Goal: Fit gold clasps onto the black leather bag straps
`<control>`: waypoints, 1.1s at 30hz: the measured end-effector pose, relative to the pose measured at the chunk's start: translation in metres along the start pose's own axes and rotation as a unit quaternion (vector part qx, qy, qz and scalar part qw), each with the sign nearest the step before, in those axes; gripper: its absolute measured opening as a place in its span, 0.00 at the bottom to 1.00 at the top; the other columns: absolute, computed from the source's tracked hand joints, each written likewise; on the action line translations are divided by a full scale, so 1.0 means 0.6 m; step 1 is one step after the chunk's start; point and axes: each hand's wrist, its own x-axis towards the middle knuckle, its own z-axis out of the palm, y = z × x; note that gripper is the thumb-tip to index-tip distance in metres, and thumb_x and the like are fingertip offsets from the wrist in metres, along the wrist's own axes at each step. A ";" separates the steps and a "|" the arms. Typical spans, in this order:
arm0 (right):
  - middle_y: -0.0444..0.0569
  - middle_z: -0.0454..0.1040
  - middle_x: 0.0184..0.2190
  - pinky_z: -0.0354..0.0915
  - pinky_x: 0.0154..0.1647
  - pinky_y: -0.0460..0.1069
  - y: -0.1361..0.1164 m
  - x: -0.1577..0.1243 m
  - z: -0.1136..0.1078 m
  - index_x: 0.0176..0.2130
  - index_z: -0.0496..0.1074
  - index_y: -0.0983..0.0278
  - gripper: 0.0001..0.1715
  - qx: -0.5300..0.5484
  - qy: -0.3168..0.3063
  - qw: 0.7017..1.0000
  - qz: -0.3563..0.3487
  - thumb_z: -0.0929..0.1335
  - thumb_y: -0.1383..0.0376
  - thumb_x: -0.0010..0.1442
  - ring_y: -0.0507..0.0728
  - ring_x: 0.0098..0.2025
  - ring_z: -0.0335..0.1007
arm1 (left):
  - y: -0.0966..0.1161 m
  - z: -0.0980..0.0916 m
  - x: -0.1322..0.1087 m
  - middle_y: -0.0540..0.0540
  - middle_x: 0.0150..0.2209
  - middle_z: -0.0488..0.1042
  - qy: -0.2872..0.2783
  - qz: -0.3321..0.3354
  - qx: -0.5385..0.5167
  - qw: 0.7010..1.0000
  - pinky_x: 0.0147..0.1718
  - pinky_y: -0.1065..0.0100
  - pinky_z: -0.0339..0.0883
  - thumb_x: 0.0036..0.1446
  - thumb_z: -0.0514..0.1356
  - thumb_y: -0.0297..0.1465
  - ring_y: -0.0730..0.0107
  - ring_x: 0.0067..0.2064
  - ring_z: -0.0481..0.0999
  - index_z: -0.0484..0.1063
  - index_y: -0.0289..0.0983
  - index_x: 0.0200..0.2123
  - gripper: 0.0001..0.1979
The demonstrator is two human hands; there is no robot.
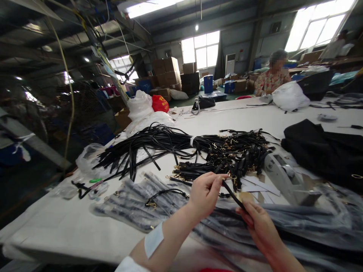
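Note:
My left hand [205, 192] pinches the upper end of a thin black strap [231, 192] between thumb and fingers. My right hand [259, 224] grips the same strap lower down, so it stretches taut between the two hands. Both hands hover over a layer of clear plastic bags [133, 206] that hold packed straps. Just beyond my hands lies a big heap of black straps with gold clasps [227, 155], its loose ends fanning out to the left [133, 151].
A grey tape dispenser [286, 177] stands right of the heap, with folded black fabric [326, 151] behind it. White and red bags [147, 105] sit at the far left of the white table [56, 230]. A person [272, 77] sits at the far end.

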 end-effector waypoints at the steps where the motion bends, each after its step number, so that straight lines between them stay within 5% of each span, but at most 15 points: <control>1: 0.46 0.71 0.15 0.46 0.15 0.38 0.000 0.001 0.001 0.23 0.77 0.68 0.26 0.000 0.001 1.000 0.003 0.80 0.49 0.40 0.41 0.16 0.46 | -0.003 0.001 0.001 0.46 0.30 0.75 0.001 -0.008 -0.025 1.000 0.34 0.70 0.62 0.69 0.50 0.39 0.69 0.34 0.73 0.80 0.38 0.46 0.20; 12: 0.45 0.72 0.19 0.51 0.17 0.39 0.002 0.003 0.000 0.28 0.80 0.66 0.24 0.011 0.006 1.000 0.018 0.80 0.50 0.40 0.44 0.18 0.53 | 0.004 0.024 0.003 0.41 0.40 0.81 -0.079 -0.107 -0.167 0.977 0.44 0.67 0.69 0.53 0.67 0.34 0.62 0.42 0.78 0.80 0.32 0.41 0.14; 15: 0.42 0.67 0.17 0.53 0.17 0.40 -0.010 -0.007 0.006 0.31 0.80 0.66 0.24 0.007 -0.012 1.000 -0.024 0.79 0.49 0.44 0.44 0.17 0.50 | 0.004 0.034 -0.003 0.42 0.36 0.81 -0.170 -0.120 -0.175 0.962 0.39 0.68 0.71 0.55 0.64 0.34 0.65 0.37 0.78 0.79 0.31 0.42 0.14; 19: 0.47 0.74 0.28 0.62 0.19 0.44 -0.020 -0.027 0.010 0.43 0.77 0.62 0.27 -0.033 -0.098 0.992 -0.077 0.72 0.45 0.55 0.51 0.22 0.63 | 0.001 0.054 -0.016 0.46 0.29 0.78 -0.325 -0.136 -0.126 0.927 0.28 0.71 0.69 0.58 0.61 0.34 0.70 0.27 0.75 0.77 0.34 0.44 0.14; 21: 0.51 0.76 0.36 0.69 0.25 0.48 -0.023 -0.035 0.006 0.52 0.74 0.60 0.34 -0.106 -0.133 0.974 -0.148 0.71 0.44 0.53 0.57 0.29 0.71 | 0.001 0.065 -0.022 0.46 0.29 0.78 -0.358 -0.114 -0.036 0.926 0.29 0.70 0.69 0.56 0.63 0.34 0.68 0.28 0.76 0.78 0.35 0.40 0.11; 24: 0.55 0.75 0.48 0.69 0.49 0.55 -0.033 -0.043 -0.006 0.55 0.74 0.59 0.34 -0.278 -0.164 0.896 -0.305 0.73 0.46 0.53 0.65 0.47 0.72 | 0.005 0.075 -0.026 0.44 0.33 0.80 -0.351 -0.068 0.057 0.932 0.30 0.69 0.68 0.52 0.64 0.32 0.64 0.33 0.76 0.78 0.34 0.34 0.08; 26: 0.54 0.75 0.50 0.64 0.57 0.57 -0.045 -0.047 -0.015 0.51 0.77 0.58 0.23 -0.344 -0.136 0.852 -0.371 0.66 0.50 0.63 0.65 0.53 0.69 | 0.013 0.074 -0.025 0.45 0.33 0.80 -0.344 -0.070 0.047 0.935 0.31 0.70 0.68 0.54 0.61 0.31 0.65 0.33 0.76 0.78 0.35 0.33 0.07; 28: 0.53 0.76 0.47 0.63 0.56 0.56 -0.058 -0.051 -0.023 0.47 0.78 0.58 0.22 -0.337 -0.061 0.844 -0.413 0.59 0.54 0.70 0.63 0.52 0.70 | 0.024 0.068 -0.022 0.47 0.32 0.80 -0.330 -0.098 0.009 0.939 0.32 0.70 0.68 0.55 0.60 0.31 0.67 0.33 0.76 0.78 0.36 0.35 0.08; 33: 0.52 0.78 0.37 0.67 0.45 0.54 -0.070 -0.056 -0.036 0.41 0.78 0.62 0.27 -0.217 0.047 0.898 -0.381 0.57 0.50 0.70 0.60 0.41 0.74 | 0.046 0.052 -0.010 0.46 0.35 0.81 -0.297 -0.122 -0.076 0.944 0.33 0.71 0.66 0.57 0.55 0.27 0.68 0.34 0.75 0.77 0.34 0.46 0.15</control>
